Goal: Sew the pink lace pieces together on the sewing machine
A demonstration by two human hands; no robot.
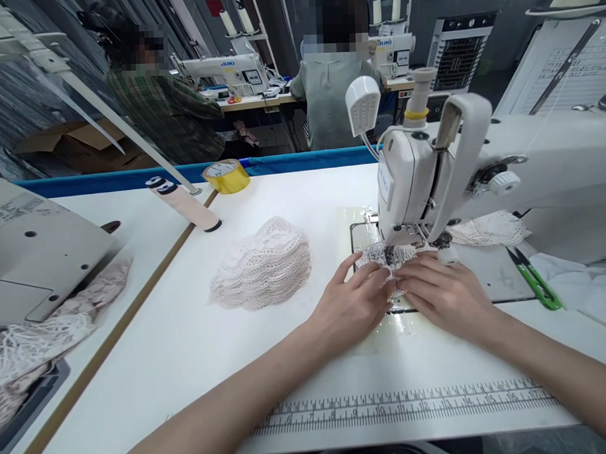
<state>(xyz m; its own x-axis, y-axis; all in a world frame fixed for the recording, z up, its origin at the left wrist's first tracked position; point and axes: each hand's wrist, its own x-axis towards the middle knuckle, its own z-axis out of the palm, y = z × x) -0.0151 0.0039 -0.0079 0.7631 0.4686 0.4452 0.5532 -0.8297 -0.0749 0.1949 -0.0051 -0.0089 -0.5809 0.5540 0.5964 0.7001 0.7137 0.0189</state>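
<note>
A small piece of white lace [402, 253] with fringed edges lies under the presser foot of the sewing machine [410, 177]. My left hand [360, 294] holds its near left side, fingers bent and pressed onto it. From the right, my right hand [447, 291] grips the same lace with its fingers held together close to the needle area. The fingertips of both hands nearly meet and hide part of the lace. Left of my hands sits a stack of pale lace pieces [264, 265]. More lace [492, 228] rests behind the machine's needle end.
Green thread snips [536, 278] lie at the right beside white cloth [578, 283]. A thread cone [185, 204] and yellow tape roll [226, 177] are at the back left. A printed ruler [379, 410] runs along the front edge. Two people sit beyond the blue table edge [301, 162].
</note>
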